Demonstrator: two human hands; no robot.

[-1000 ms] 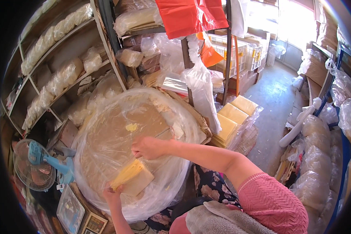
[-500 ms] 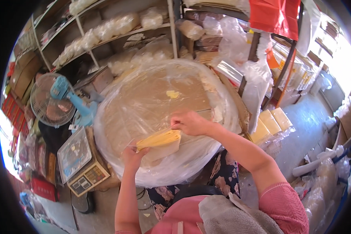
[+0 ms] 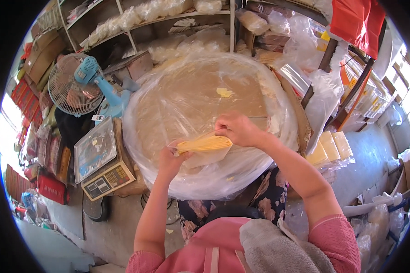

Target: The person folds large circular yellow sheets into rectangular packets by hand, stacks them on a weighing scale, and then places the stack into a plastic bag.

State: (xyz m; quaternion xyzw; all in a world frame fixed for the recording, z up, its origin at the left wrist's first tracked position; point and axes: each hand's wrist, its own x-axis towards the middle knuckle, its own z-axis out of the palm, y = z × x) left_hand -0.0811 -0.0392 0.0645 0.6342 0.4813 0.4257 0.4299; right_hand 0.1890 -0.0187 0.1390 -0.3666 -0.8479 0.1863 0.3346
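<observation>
A stack of thin yellow sheets (image 3: 204, 144) in a clear plastic bag (image 3: 210, 157) is held above the near part of a round table (image 3: 168, 102) covered with clear plastic film. Gripping the stack's left end is my left hand (image 3: 170, 160), its thumb along the near side. At the right end, my right hand (image 3: 238, 129) pinches the upper edge of the bag with curled fingers. The layers fan slightly along their near edge. Small yellow scraps (image 3: 224, 93) lie on the table beyond my hands.
Left of the table stand a scale (image 3: 108, 182) with a metal tray (image 3: 95, 149) and a blue fan (image 3: 84, 75). Packed yellow bundles (image 3: 331, 148) sit to the right. Shelves (image 3: 177, 19) with plastic-wrapped packs line the back; a red bag (image 3: 355, 25) hangs at upper right.
My view has turned, so the table, scale and fan appear higher and farther right. Both hands keep their hold on the bagged stack, with little change between them.
</observation>
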